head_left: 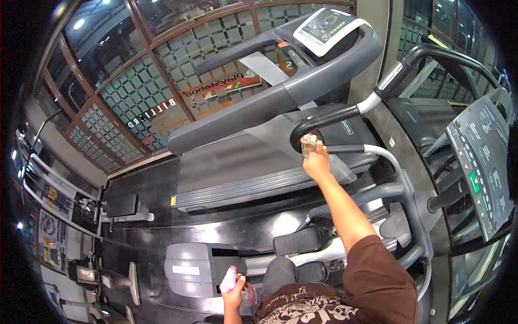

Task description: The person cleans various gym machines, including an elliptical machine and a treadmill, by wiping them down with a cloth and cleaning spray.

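My right hand (316, 156) is stretched forward, fingers closed around a crumpled pale cloth (309, 142). It presses the cloth against the curved black end of an elliptical trainer's handlebar (329, 120). Low in the view, near my body, my left hand (233, 294) is wrapped around a spray bottle (229, 281) with a pink top. Part of the bottle is hidden by the fingers. To the right stands the elliptical's console (480, 162), with a green patch among its buttons.
A treadmill (237, 121) with a white-framed display (329, 29) stands ahead. Beneath me are the elliptical's pedal (302, 240) and grey rear housing (199, 270). A weight bench (123, 206) and other gym machines stand left. Framed glass windows (194, 65) line the far side.
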### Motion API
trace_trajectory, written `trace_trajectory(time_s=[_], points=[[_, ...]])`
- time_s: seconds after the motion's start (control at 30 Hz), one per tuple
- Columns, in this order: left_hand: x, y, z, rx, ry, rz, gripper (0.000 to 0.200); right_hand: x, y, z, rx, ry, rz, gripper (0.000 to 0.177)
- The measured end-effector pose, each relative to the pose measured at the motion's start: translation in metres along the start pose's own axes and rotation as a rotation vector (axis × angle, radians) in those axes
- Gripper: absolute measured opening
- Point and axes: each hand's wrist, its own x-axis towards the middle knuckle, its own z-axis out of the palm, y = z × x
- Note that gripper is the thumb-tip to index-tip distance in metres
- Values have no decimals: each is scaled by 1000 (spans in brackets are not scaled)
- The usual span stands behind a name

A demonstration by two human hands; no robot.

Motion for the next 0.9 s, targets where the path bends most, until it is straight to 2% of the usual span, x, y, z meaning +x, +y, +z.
trace_trajectory(time_s=[0.07,0.17,0.27,0.37,0.47,0.5,0.53,0.57,0.6,0.63,0.67,0.73,0.83,0.87,0.9], points=[[3,3,8,-12,4,-13,30,-1,19,-32,-105,-143,-58,63],[6,13,13,84,-27,-17,29,-8,71,-57,-307,-142,-93,54],[2,14,7,80,-1,32,14,5,129,-80,-366,-148,178,46],[-9,10,-6,82,70,11,16,17,190,-77,-294,-45,488,44],[-15,7,-10,53,87,-12,22,27,191,-64,-223,199,66,44],[-17,0,-14,65,83,-31,25,37,144,-77,-44,86,296,42],[-17,-1,-13,52,81,-109,26,40,120,-69,-62,61,185,39],[-19,1,-8,61,87,-92,23,42,66,-93,-50,-6,208,35],[-19,5,-1,73,89,-70,20,41,72,-47,-92,-82,37,31],[-15,9,6,82,88,-39,18,32,36,-49,-24,-22,5,35],[-10,15,11,138,55,-27,19,27,23,-32,-69,-213,-9,47],[-7,29,29,164,28,-7,19,7,9,-10,-107,-50,-61,61],[-1,19,28,143,15,-22,19,3,27,-20,-208,-195,-54,63],[0,12,26,129,9,-25,19,-4,49,-17,-315,-109,-127,66],[-1,10,23,149,3,-21,19,1,62,-43,-323,-299,-103,70]])
